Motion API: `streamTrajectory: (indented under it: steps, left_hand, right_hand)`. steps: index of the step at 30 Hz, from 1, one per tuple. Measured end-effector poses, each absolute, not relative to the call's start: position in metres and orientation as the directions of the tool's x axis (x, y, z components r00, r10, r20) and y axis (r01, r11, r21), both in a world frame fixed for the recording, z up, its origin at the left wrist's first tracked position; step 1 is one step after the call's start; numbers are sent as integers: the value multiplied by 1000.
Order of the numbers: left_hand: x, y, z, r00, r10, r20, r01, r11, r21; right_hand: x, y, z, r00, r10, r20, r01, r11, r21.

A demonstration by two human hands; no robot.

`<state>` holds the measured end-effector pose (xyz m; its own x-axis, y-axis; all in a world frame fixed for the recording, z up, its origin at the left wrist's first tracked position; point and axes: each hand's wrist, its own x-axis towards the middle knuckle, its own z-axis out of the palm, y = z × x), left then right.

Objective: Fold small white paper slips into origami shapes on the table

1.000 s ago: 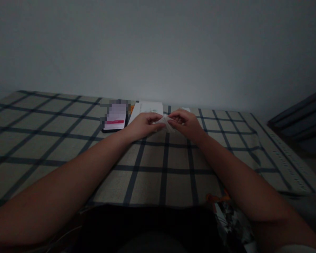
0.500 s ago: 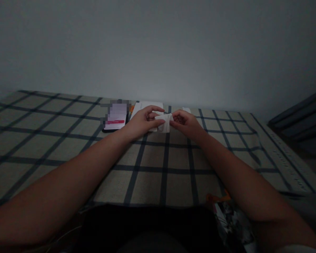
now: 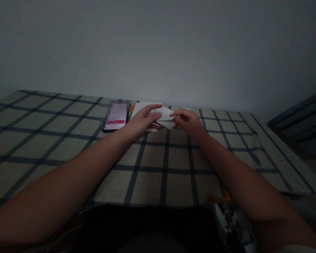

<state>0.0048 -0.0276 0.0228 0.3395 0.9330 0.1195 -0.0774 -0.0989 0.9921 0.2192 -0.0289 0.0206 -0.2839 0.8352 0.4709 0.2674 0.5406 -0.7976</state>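
Between my hands is a small folded white paper [image 3: 169,123], with faint grey marks on its upper face and a corner pointing down toward me. My left hand [image 3: 140,122] grips its left side, thumb on top and the forefinger stretched out above. On the opposite side, the thumb and fingers of my right hand [image 3: 190,121] pinch the paper's right edge. The paper is held just above the checked cloth. Behind my left hand lies a flat white box or booklet [image 3: 144,105], partly covered by the hand.
A phone [image 3: 116,121] with a lit screen, partly pixelated, lies left of my left hand. A checked tablecloth [image 3: 152,186] covers the table up to the grey wall [image 3: 158,49]. A patterned bag-like item [image 3: 234,225] is near my right forearm. Dark striped fabric [image 3: 302,121] is at far right.
The white paper has turned and spread from an upright folded square to a slanted shape with its marked face showing. My right fingers have shifted and extended along its edge.
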Motion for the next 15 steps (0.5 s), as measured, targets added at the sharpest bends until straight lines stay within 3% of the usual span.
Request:
streamTrajectory:
  steps: [3, 10, 15]
  left_hand:
    - [4, -26, 21, 346, 930, 128, -72, -110, 991]
    - [0, -24, 22, 328, 924, 194, 88, -234, 968]
    - [1, -25, 22, 348, 908, 232, 58, -268, 962]
  right_hand:
    - [222, -27, 22, -268, 825, 498, 283, 561, -777]
    - [224, -21, 16, -411, 790, 455, 208, 568, -797]
    - [225, -21, 17, -367, 813, 452, 237, 551, -800]
